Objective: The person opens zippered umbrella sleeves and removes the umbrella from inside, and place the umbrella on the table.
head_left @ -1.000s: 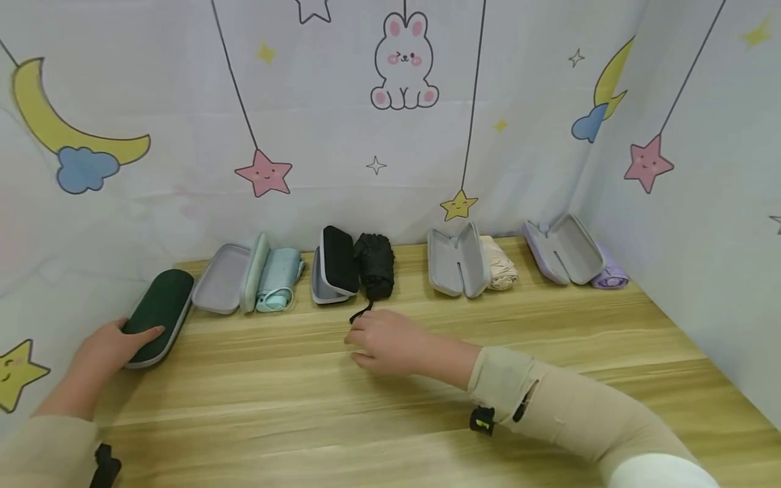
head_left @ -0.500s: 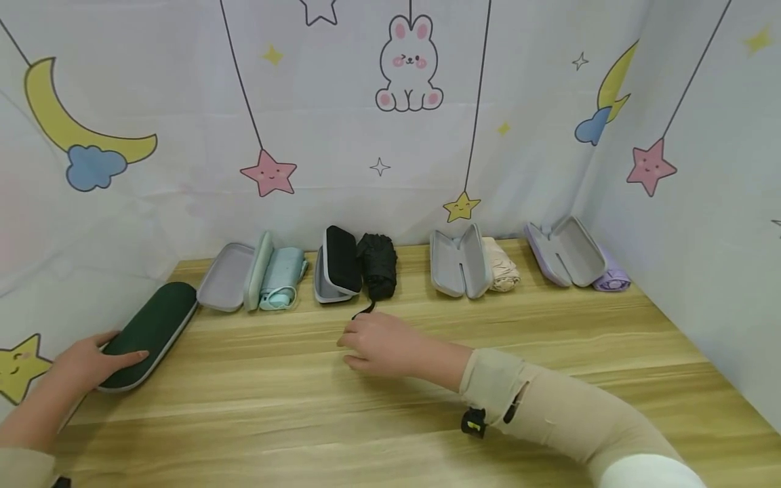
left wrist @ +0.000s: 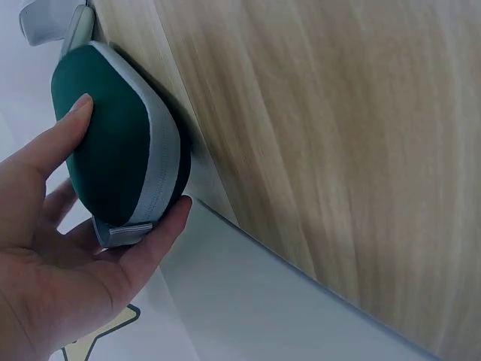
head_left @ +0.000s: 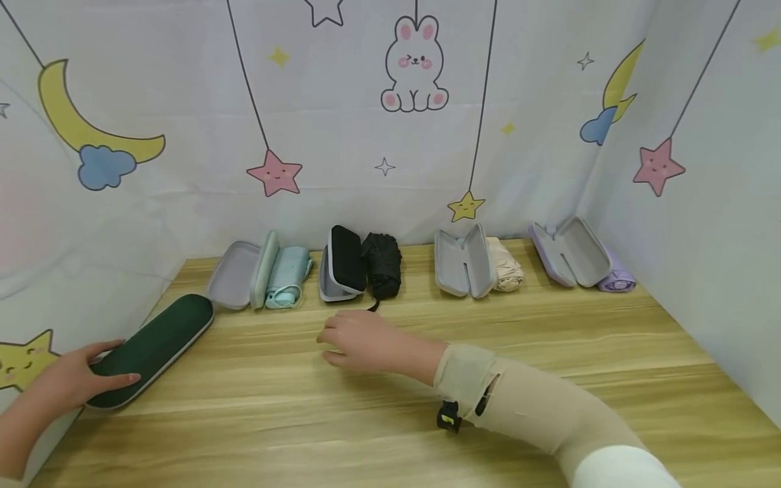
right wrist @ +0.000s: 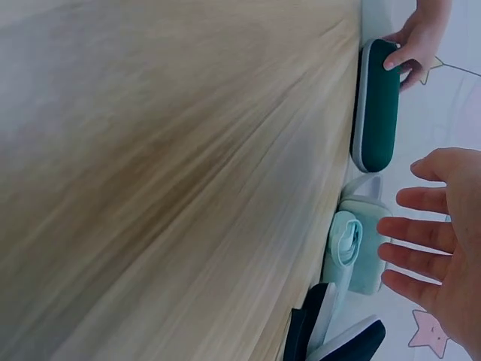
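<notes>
A long dark green case (head_left: 152, 352) with a light grey edge lies closed at the left of the table. My left hand (head_left: 70, 383) grips its near end. In the left wrist view, the thumb (left wrist: 71, 128) rests on the green top and the fingers curl round the grey underside of the case (left wrist: 113, 143). My right hand (head_left: 360, 342) hovers over the middle of the table and holds nothing. Its fingers are spread and relaxed in the right wrist view. Just beyond it lies a folded black umbrella (head_left: 383, 264) with its strap hanging toward the hand.
Along the back stand opened cases: mint (head_left: 264, 271), black (head_left: 348, 261), a grey-lined one (head_left: 465, 263) and lilac (head_left: 570, 254). Folded umbrellas lie beside them: light blue (head_left: 288, 274), cream (head_left: 505, 264) and purple (head_left: 619, 276). Printed fabric (head_left: 342, 135) walls the table (head_left: 293, 434).
The left hand has drawn the green case nearer, away from the back row. My right hand has shifted slightly left.
</notes>
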Motion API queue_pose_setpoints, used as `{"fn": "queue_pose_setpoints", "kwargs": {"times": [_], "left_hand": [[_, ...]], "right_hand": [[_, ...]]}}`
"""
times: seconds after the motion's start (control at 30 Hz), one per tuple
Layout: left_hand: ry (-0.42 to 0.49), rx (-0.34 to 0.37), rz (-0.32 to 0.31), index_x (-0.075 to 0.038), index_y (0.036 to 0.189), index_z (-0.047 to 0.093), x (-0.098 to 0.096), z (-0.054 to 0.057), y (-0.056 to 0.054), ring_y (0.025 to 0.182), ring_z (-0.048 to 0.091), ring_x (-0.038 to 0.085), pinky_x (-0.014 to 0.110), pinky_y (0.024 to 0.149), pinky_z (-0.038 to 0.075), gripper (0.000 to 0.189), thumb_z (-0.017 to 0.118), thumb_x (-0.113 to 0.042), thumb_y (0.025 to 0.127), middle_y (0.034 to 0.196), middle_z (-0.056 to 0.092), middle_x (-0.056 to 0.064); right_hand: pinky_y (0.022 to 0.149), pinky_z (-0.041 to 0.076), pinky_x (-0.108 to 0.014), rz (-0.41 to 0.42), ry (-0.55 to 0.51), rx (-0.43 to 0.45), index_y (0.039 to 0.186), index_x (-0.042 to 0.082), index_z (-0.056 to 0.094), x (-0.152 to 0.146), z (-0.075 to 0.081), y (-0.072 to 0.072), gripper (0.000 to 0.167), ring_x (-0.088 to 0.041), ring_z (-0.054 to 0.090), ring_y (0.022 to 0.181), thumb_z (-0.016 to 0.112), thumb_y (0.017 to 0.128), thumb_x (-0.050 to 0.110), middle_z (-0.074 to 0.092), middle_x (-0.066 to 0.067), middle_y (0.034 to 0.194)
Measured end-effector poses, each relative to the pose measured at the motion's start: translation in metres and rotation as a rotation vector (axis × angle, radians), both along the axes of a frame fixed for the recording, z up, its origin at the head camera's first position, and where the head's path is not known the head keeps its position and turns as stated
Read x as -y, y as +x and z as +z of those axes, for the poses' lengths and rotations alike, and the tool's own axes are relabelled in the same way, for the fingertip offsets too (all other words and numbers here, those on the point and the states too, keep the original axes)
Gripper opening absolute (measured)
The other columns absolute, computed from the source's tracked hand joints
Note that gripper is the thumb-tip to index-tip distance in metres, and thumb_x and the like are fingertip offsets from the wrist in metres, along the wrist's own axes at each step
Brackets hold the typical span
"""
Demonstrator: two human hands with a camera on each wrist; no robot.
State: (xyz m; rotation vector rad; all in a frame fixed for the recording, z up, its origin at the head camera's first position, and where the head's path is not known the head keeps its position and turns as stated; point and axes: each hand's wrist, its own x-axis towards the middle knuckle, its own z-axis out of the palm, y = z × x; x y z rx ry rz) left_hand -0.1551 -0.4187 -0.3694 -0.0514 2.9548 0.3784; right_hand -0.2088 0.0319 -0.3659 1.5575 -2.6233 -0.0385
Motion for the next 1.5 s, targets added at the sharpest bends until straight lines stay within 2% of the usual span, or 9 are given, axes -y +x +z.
{"fn": "queue_pose_setpoints", "kwargs": {"times": [0.13,0.33,0.57,0.73,0.97,1.13,1.3,1.4,1.5], "left_hand": [[0.002,-0.027,-0.031,0.017,0.130,0.038,-0.004,0.000,0.002,0.101,0.045,0.065,0.063,0.074,0.045,0.090,0.078,-0.046,0.080,0.116,0.042,0.053],[0.011,-0.035,-0.093,0.013,0.130,0.042,-0.003,-0.001,0.002,0.094,0.054,0.057,0.058,0.069,0.047,0.088,0.082,-0.044,0.075,0.113,0.047,0.049],[0.011,-0.071,-0.156,0.007,0.134,0.044,-0.015,-0.004,0.003,0.099,0.053,0.059,0.058,0.071,0.047,0.090,0.084,-0.044,0.071,0.119,0.048,0.046],[0.058,-0.116,-0.224,0.002,0.134,0.047,-0.038,-0.005,-0.001,0.102,0.055,0.055,0.058,0.074,0.047,0.088,0.087,-0.040,0.068,0.121,0.052,0.040],[0.098,-0.180,-0.358,-0.002,0.131,0.055,-0.074,-0.006,-0.014,0.106,0.057,0.048,0.057,0.080,0.047,0.081,0.091,-0.031,0.064,0.125,0.057,0.030],[0.102,-0.147,-0.385,-0.006,0.133,0.055,-0.096,-0.005,-0.023,0.108,0.056,0.047,0.056,0.079,0.048,0.081,0.090,-0.033,0.065,0.127,0.056,0.029],[0.088,-0.102,-0.396,-0.008,0.135,0.053,-0.119,-0.001,-0.034,0.109,0.056,0.047,0.056,0.078,0.048,0.082,0.089,-0.036,0.067,0.132,0.053,0.029],[0.093,-0.101,-0.417,-0.009,0.136,0.053,-0.135,-0.001,-0.041,0.106,0.058,0.043,0.054,0.078,0.048,0.081,0.089,-0.036,0.067,0.131,0.054,0.028],[0.132,-0.097,-0.450,-0.009,0.136,0.053,-0.151,-0.002,-0.048,0.105,0.058,0.041,0.053,0.079,0.048,0.079,0.089,-0.031,0.069,0.130,0.055,0.026]], "right_hand": [[0.090,0.045,-0.023,0.002,-0.011,0.007,0.121,0.017,0.068,0.011,-0.001,-0.002,0.031,-0.011,0.058,0.105,0.053,0.101,0.035,0.064,0.004,0.114],[0.090,0.045,-0.022,-0.003,-0.024,0.005,0.121,0.017,0.068,0.027,-0.002,-0.002,0.031,-0.010,0.059,0.105,0.053,0.101,0.035,0.065,0.004,0.115],[0.090,0.044,-0.022,-0.043,-0.030,0.002,0.122,0.020,0.068,0.037,-0.002,0.001,0.031,-0.010,0.058,0.106,0.053,0.100,0.036,0.064,0.006,0.115],[0.091,0.044,-0.023,-0.057,-0.029,-0.025,0.123,0.019,0.067,0.040,-0.001,0.001,0.032,-0.010,0.058,0.105,0.053,0.100,0.037,0.064,0.005,0.114],[0.090,0.045,-0.024,-0.093,-0.077,-0.057,0.126,0.019,0.065,0.039,-0.003,0.000,0.035,-0.012,0.058,0.106,0.057,0.098,0.039,0.063,0.003,0.116],[0.095,0.042,-0.024,-0.162,-0.117,-0.035,0.135,0.021,0.059,0.035,-0.006,-0.004,0.046,-0.012,0.054,0.113,0.060,0.096,0.045,0.057,0.003,0.128],[0.099,0.041,-0.027,-0.217,-0.072,0.023,0.142,0.021,0.052,0.029,-0.004,-0.012,0.055,-0.015,0.049,0.123,0.056,0.096,0.051,0.051,0.001,0.138],[0.102,0.039,-0.030,-0.240,-0.040,0.057,0.145,0.022,0.049,0.024,-0.002,-0.016,0.058,-0.016,0.046,0.128,0.054,0.096,0.053,0.048,0.001,0.142],[0.104,0.037,-0.031,-0.247,-0.010,0.047,0.145,0.021,0.048,0.019,0.000,-0.019,0.059,-0.017,0.045,0.130,0.054,0.095,0.054,0.048,0.000,0.143]]}}
